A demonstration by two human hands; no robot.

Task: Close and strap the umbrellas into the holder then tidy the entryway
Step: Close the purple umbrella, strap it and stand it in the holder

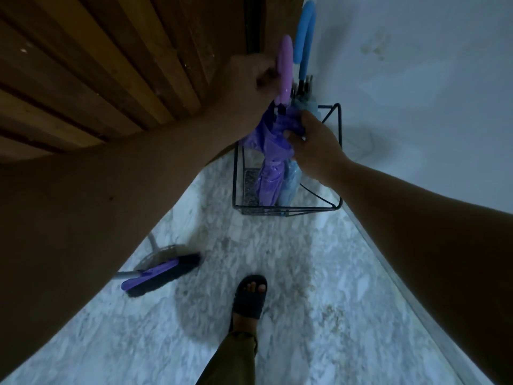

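Both arms stretched out here: left hand [249, 76] curled round the purple umbrella [270, 159] handle, right hand [313, 143] just below it pinching the bunched canopy. It stands in the wire holder [334, 126], blue umbrella [304, 37] right behind.

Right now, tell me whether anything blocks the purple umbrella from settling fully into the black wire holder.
Nothing visible blocks it. The folded purple umbrella already stands inside the black wire holder, beside the light blue umbrella. The left hand grips its pink handle, and the right hand pinches its canopy.
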